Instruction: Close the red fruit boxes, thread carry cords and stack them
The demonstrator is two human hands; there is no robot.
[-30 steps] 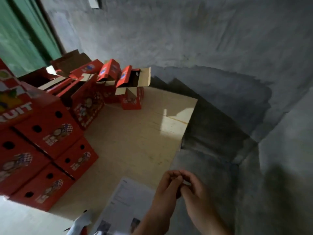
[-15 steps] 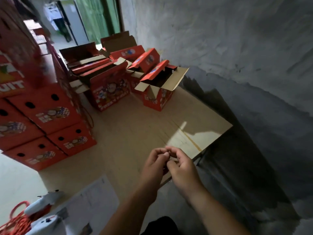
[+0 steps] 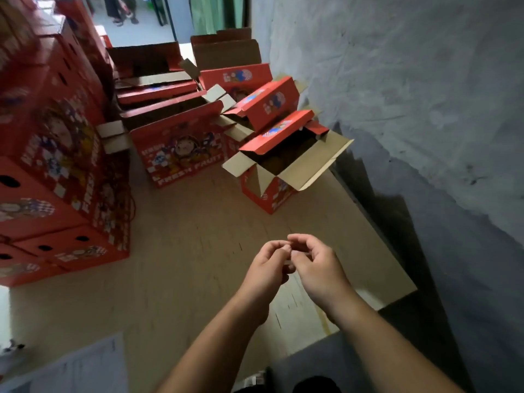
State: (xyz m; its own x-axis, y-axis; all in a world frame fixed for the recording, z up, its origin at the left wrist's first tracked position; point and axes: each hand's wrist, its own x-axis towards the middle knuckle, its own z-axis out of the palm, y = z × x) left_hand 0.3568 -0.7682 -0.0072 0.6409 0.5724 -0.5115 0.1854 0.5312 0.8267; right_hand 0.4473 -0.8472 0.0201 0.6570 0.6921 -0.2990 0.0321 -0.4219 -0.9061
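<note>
The red fruit boxes lie ahead of the fingers on the pale bench (image 3: 198, 251). The nearest open box (image 3: 272, 177) stands straight beyond the fingertips, well apart from them, its brown flaps spread wide and its red lid panel raised. Behind it sits a second open box (image 3: 263, 106), and to the left of that a larger open box (image 3: 178, 148) printed "FRESH FRUIT". Far to the left of the fingers rises a stack of closed boxes (image 3: 54, 194), their tops showing round black holes.

The left hand (image 3: 266, 268) and the right hand (image 3: 314, 262) meet above the bench, fingertips touching. The fingers (image 3: 279, 246) of both hands are curled inward toward each other; something small and pale shows between them, but it is too blurred to tell what it is or whether they grip it.

A printed paper sheet (image 3: 85, 364) lies on the bench below and left of the hands. A grey wall (image 3: 411, 80) runs along the right.
</note>
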